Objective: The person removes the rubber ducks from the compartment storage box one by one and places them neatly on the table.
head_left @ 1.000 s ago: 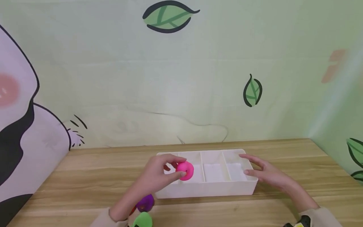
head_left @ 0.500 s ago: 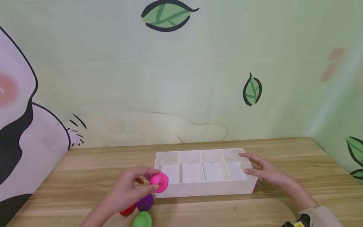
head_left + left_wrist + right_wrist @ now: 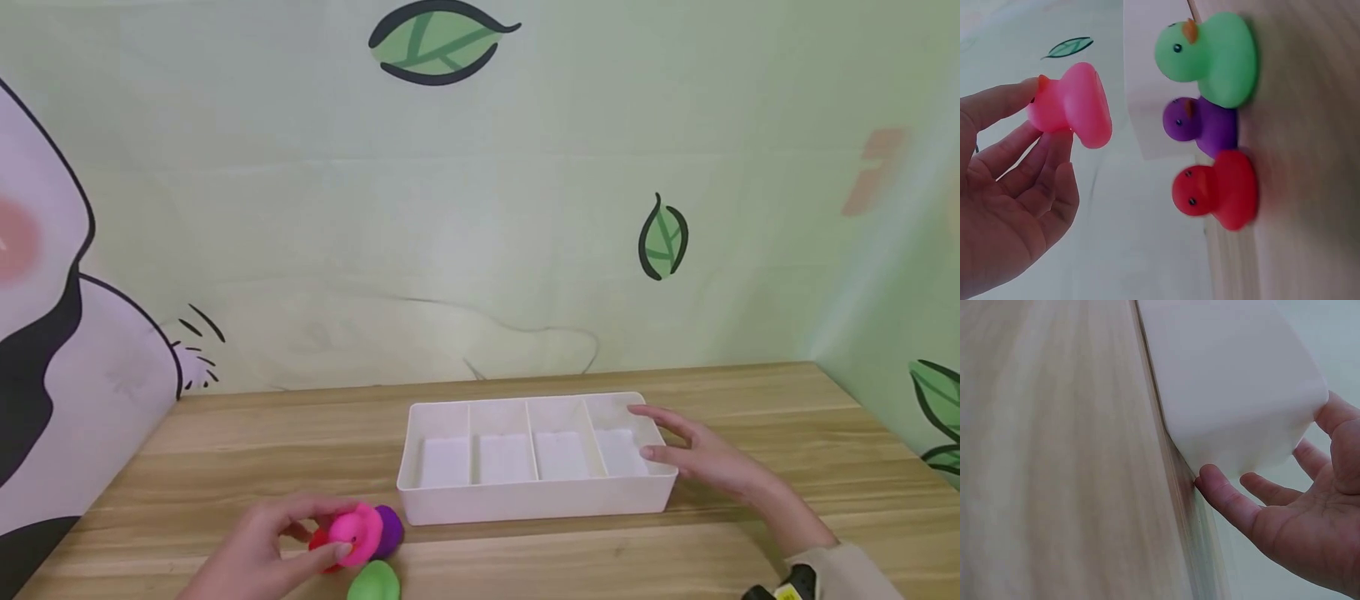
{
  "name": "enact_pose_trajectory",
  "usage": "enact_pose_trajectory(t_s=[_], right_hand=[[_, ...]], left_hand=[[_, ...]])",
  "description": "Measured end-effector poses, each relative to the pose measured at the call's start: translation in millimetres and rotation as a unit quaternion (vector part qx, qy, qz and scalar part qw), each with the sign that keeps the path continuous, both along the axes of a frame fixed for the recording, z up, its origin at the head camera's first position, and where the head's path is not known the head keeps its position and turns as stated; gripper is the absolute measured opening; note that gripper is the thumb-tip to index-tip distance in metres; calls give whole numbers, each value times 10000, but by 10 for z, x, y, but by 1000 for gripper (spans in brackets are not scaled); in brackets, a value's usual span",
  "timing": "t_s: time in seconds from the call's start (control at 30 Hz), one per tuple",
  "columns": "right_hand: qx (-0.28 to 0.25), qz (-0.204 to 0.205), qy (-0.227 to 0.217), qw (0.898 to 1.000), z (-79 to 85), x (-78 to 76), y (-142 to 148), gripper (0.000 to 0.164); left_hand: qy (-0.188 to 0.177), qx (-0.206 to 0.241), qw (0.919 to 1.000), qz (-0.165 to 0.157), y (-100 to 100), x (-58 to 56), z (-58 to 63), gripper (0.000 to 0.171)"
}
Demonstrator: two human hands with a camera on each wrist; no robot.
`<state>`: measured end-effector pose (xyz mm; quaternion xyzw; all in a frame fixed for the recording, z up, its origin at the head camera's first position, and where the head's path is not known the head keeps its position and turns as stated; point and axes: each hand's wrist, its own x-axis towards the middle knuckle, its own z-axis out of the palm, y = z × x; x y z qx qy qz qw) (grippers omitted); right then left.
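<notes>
A pink rubber duck point(image 3: 1072, 106) is pinched between the thumb and fingers of my left hand point(image 3: 262, 542). In the left wrist view it is raised apart from three other rubber ducks, one green point(image 3: 1219, 59), one purple point(image 3: 1200, 125) and one red point(image 3: 1219, 194). Those stand close together on the table; in the head view the pink duck partly hides the red and purple ones. My right hand point(image 3: 716, 458) holds the right end of a white divided box point(image 3: 532, 500). Its thumb and index finger reach over the rim, while other fingers point(image 3: 1229, 494) lie outside along the end wall.
The box has several compartments in a row, their floors bare. A wooden table point(image 3: 600, 558) carries everything. Behind it rises a pale green printed backdrop point(image 3: 480, 250), with another panel at the right edge.
My left hand has carried the pink duck from above the box leftward and down to the other ducks. The right hand stays at the box's end.
</notes>
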<state>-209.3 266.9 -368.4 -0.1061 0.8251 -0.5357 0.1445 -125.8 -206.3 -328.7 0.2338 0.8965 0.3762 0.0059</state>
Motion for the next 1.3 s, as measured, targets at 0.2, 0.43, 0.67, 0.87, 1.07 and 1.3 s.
enact_pose_trajectory(t_s=[0.2, 0.43, 0.67, 0.87, 1.07, 1.3], right_hand=[[-17, 0, 23, 10000, -7, -9, -6, 62], [-42, -9, 46, 10000, -19, -13, -6, 61], [-10, -19, 82, 10000, -25, -4, -6, 62], [-36, -12, 49, 10000, -17, 1, -7, 63], [-56, -9, 58, 10000, -19, -1, -1, 63], [-74, -21, 56, 10000, -19, 0, 1, 63]], left_hand=[[-661, 124, 9975, -230, -191, 37, -91, 32], [-1778, 221, 9831, -365, -347, 39, -204, 32], [-2359, 654, 9683, -506, -443, 55, -341, 38], [-2864, 830, 9542, -225, -462, 94, -389, 42], [-3125, 941, 9452, -86, -465, 100, -427, 44], [-3338, 1060, 9364, -230, -519, 52, -465, 42]])
